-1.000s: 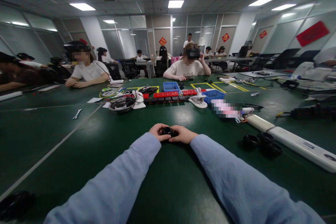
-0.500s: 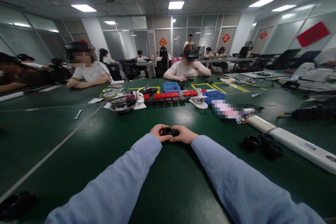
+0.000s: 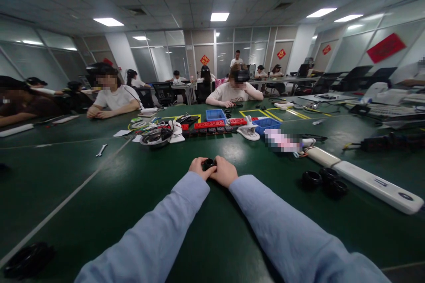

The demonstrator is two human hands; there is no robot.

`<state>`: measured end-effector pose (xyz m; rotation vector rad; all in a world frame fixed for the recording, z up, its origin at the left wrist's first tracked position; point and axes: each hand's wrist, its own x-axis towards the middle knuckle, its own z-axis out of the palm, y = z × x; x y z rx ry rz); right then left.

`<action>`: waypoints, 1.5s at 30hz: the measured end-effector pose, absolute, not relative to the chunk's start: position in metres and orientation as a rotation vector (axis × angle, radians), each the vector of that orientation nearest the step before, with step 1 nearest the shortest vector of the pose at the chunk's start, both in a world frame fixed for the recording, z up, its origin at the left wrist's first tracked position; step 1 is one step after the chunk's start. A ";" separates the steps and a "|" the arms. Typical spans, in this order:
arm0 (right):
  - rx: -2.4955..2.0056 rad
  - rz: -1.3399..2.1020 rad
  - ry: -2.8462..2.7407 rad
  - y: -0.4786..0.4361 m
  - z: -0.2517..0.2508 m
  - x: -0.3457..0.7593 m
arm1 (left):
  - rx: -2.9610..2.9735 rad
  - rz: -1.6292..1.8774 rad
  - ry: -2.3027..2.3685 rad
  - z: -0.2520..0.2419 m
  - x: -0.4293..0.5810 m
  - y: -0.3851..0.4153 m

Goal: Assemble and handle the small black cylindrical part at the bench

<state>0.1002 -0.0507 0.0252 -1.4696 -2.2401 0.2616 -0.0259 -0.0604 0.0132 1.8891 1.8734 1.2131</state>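
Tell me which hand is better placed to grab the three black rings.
Right, I'd judge. The black rings lie off to the right, nearer the right hand; the left hand is farther away. Both hands are at a small black part, so either would probably have to let go first.

Wears light-blue long sleeves [image 3: 288, 225], matte and plain, softly creased along their length, narrowing toward the cuffs [image 3: 195, 183].
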 end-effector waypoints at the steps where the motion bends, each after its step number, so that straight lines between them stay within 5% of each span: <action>1: -1.372 0.312 -2.276 -0.049 0.026 0.105 | 1.900 1.212 1.797 0.012 -0.028 -0.061; 9: -0.831 0.781 -2.523 -0.029 0.025 0.131 | 1.716 1.107 1.311 0.001 -0.040 -0.056; 34: -0.829 1.259 -2.343 -0.027 0.022 0.129 | 1.689 1.055 1.276 0.006 -0.039 -0.056; 45: -0.912 1.204 -2.325 -0.029 0.025 0.128 | 1.791 1.056 1.401 0.008 -0.037 -0.059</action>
